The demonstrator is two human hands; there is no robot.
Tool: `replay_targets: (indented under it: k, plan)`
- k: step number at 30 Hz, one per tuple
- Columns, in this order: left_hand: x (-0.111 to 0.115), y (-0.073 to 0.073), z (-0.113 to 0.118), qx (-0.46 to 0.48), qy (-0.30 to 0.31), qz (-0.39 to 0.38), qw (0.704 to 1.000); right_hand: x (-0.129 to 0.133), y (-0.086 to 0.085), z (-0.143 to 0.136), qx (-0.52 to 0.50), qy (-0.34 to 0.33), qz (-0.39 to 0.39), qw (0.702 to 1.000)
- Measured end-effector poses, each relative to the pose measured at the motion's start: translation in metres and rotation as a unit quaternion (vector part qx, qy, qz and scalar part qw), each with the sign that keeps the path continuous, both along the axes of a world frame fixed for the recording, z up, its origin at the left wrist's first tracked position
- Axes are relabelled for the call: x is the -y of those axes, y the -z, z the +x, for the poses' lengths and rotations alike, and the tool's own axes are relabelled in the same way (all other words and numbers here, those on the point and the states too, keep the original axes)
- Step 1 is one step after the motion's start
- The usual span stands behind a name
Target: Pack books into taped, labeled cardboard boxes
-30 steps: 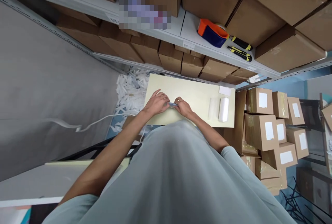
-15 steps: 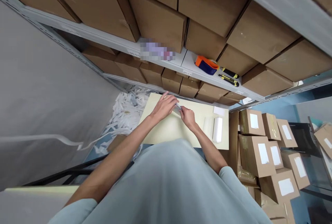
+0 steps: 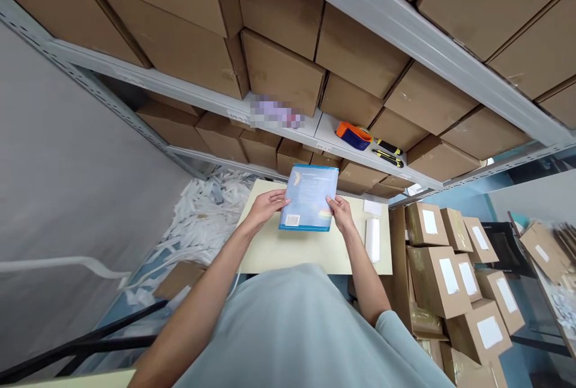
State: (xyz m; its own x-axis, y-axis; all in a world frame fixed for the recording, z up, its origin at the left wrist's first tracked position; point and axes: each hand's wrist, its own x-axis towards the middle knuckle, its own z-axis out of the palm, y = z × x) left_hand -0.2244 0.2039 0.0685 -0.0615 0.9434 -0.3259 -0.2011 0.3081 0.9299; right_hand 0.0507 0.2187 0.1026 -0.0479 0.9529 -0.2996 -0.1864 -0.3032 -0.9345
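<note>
Blue packet (image 3: 309,197) held over pale-yellow table (image 3: 265,251)
Left hand (image 3: 269,204) pinches the left edge; right hand (image 3: 341,210) pinches the right edge.

The blue packet (image 3: 309,197) looks smooth plastic, the boxes (image 3: 426,274) matt cardboard.

Illegibly small print on the blue package (image 3: 310,197) and shelf labels (image 3: 324,147).
</note>
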Motion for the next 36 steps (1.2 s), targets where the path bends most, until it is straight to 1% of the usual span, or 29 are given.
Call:
replay_targets:
  k: [2,4,7,9,11,14,15,17,19,21,22,25,27,29,31,33,36]
  plan:
    - [0.001,-0.002,-0.001,-0.026,-0.003,0.031,0.999,0.001,-0.002,-0.002,0.051,-0.011,0.041,0.998]
    - [0.004,-0.004,0.0,-0.054,-0.02,0.07,0.996,0.001,-0.005,-0.004,0.098,-0.018,0.089,0.991]
    - [0.01,-0.011,0.001,-0.077,-0.045,0.109,0.99,0.003,-0.013,-0.005,0.167,-0.021,0.149,0.974]
    - [0.014,-0.019,-0.001,-0.084,-0.065,0.139,0.985,0.008,-0.02,-0.006,0.21,-0.022,0.197,0.958]
    - [0.016,-0.028,-0.007,-0.105,-0.09,0.191,0.972,0.015,-0.027,-0.007,0.246,-0.037,0.266,0.931]
    - [0.018,-0.038,-0.022,-0.147,-0.125,0.273,0.942,0.028,-0.034,-0.01,0.285,-0.069,0.36,0.886]
    - [0.019,-0.04,-0.028,-0.159,-0.128,0.29,0.935,0.032,-0.035,-0.012,0.292,-0.076,0.373,0.877]
    - [0.02,-0.037,-0.039,-0.174,-0.117,0.301,0.93,0.037,-0.034,-0.016,0.295,-0.087,0.37,0.876]
    - [0.022,-0.026,-0.048,-0.172,-0.098,0.281,0.939,0.038,-0.029,-0.022,0.288,-0.088,0.338,0.891]
    - [0.024,-0.008,-0.052,-0.157,-0.09,0.238,0.954,0.036,-0.017,-0.03,0.275,-0.077,0.286,0.915]
    - [0.025,0.004,-0.054,-0.145,-0.089,0.21,0.963,0.035,-0.008,-0.035,0.262,-0.071,0.256,0.928]
    - [0.032,0.041,-0.055,-0.108,-0.083,0.101,0.986,0.033,0.028,-0.052,0.195,-0.067,0.152,0.967]
    - [0.039,0.064,-0.057,-0.099,-0.084,0.028,0.991,0.036,0.056,-0.065,0.162,-0.068,0.054,0.983]
    - [0.047,0.085,-0.061,-0.107,-0.094,-0.023,0.99,0.041,0.083,-0.08,0.162,-0.063,-0.039,0.984]
    - [0.052,0.103,-0.068,-0.117,-0.101,-0.054,0.987,0.045,0.108,-0.096,0.179,-0.059,-0.093,0.978]
    - [0.053,0.117,-0.076,-0.129,-0.105,-0.08,0.983,0.042,0.128,-0.111,0.2,-0.058,-0.112,0.972]
    - [0.043,0.135,-0.088,-0.149,-0.101,-0.104,0.978,0.027,0.154,-0.133,0.239,-0.048,-0.131,0.961]
